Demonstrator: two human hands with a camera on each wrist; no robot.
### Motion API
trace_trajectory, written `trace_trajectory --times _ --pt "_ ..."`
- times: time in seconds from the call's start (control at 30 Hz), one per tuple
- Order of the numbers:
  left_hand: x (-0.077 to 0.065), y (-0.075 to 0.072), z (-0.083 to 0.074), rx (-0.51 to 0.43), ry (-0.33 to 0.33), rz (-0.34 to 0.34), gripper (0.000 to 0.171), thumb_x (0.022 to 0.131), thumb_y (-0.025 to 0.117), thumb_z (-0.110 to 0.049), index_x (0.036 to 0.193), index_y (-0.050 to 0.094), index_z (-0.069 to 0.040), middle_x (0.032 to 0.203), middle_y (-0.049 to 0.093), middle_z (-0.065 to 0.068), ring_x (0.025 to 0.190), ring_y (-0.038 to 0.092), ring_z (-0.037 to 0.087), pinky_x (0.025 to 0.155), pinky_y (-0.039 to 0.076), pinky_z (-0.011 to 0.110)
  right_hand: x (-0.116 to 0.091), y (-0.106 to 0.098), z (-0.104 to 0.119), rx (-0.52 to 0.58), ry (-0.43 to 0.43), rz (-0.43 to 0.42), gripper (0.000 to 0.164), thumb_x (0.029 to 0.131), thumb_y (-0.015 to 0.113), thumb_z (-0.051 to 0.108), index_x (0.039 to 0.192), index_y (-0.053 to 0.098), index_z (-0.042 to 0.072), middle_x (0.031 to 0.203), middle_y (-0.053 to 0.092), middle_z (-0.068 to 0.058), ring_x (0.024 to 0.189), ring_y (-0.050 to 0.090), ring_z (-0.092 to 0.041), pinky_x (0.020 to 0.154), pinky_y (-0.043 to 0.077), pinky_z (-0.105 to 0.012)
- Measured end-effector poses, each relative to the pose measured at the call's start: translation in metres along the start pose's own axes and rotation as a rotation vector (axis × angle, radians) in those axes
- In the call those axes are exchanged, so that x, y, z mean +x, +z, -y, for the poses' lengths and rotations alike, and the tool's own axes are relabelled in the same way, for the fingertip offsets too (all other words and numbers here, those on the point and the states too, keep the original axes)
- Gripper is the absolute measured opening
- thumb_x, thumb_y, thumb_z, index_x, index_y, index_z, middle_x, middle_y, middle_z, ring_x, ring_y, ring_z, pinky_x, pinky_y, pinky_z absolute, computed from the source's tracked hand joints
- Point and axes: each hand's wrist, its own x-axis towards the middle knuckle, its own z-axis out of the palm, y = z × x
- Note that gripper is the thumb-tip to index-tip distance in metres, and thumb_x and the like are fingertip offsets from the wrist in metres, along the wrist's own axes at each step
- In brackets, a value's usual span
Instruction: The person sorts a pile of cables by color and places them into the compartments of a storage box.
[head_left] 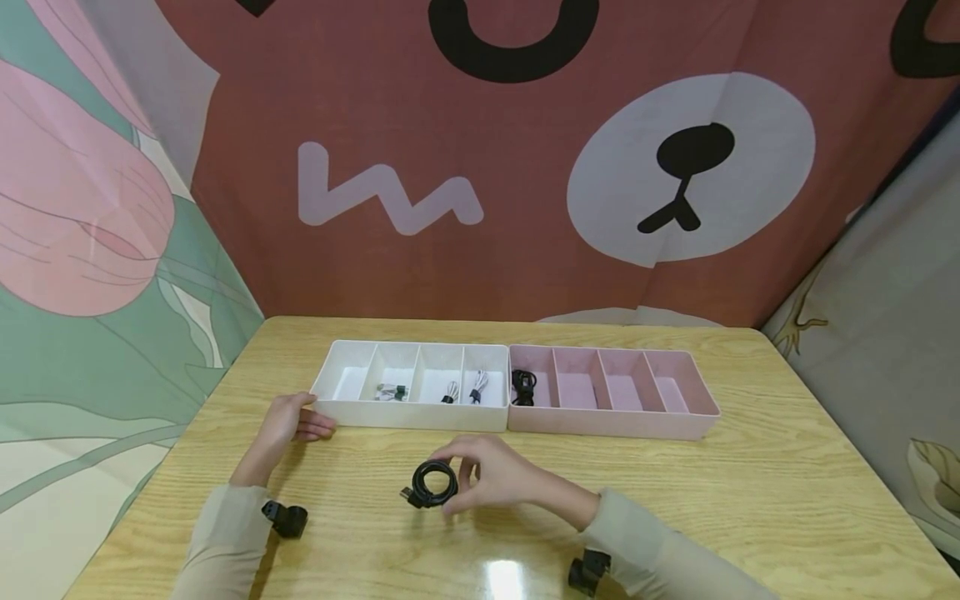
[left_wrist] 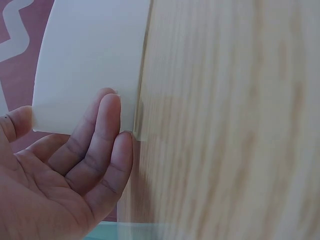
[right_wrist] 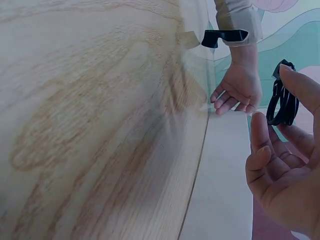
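In the head view, a coiled black cable [head_left: 434, 484] with a metal plug hangs above the table, pinched between the thumb and fingers of my right hand [head_left: 491, 472]. The right wrist view also shows the black coil [right_wrist: 283, 97] at the fingertips. My left hand [head_left: 288, 418] rests against the front left corner of the white divided box [head_left: 420, 415]. Seen from the left wrist, its fingers [left_wrist: 102, 132] lie fairly straight along the box wall. Small bundled white cables [head_left: 478, 386] sit in compartments of that box.
A pink divided box [head_left: 615, 422] adjoins the white one on the right; its leftmost compartment contains a black cable bundle [head_left: 523, 387]. Both boxes stand on a wooden table [head_left: 787, 483]. Printed cloth [head_left: 525, 275] hangs behind the table and at both sides.
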Motion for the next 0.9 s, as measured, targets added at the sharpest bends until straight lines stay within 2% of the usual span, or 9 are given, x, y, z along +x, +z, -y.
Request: trace_trajectory --times 0.1,0.37,0.67,0.9 --pt "0.0 0.0 0.0 0.01 0.012 -0.003 0.046 0.093 0.028 -0.019 0.106 0.047 0.02 0.066 0.068 0.005 0.063 0.066 0.018 0.061 0.053 0.032 -0.001 -0.002 0.002 -0.003 -0.015 -0.01 0.059 0.065 0.081 0.014 0.118 0.057 0.002 0.103 0.06 -0.009 0.058 0.053 0.003 0.056 0.047 -0.019" --pt "-0.003 0.001 -0.004 0.009 0.034 0.013 0.043 0.096 0.026 -0.015 0.107 0.046 0.021 0.07 0.068 0.012 0.064 0.066 0.021 0.061 0.053 0.034 -0.004 -0.007 0.002 -0.007 -0.015 -0.045 0.06 0.065 0.081 0.014 0.118 0.057 0.001 0.104 0.06 -0.008 0.059 0.053 0.003 0.06 0.048 -0.021" --pt "0.0 0.0 -0.001 -0.004 0.015 0.015 0.043 0.096 0.025 -0.014 0.104 0.048 0.022 0.07 0.068 0.013 0.064 0.066 0.022 0.062 0.053 0.035 -0.005 -0.013 0.002 -0.024 -0.096 -0.082 0.056 0.067 0.08 0.015 0.116 0.058 0.0 0.102 0.059 -0.01 0.06 0.054 0.002 0.058 0.049 -0.026" --pt "-0.005 0.001 -0.006 -0.001 0.016 0.014 0.043 0.096 0.025 -0.014 0.105 0.048 0.021 0.071 0.068 0.013 0.065 0.066 0.022 0.062 0.053 0.035 -0.007 -0.016 -0.001 -0.004 -0.103 -0.115 0.055 0.067 0.079 0.013 0.116 0.058 0.001 0.102 0.059 -0.011 0.06 0.055 -0.001 0.056 0.048 -0.023"
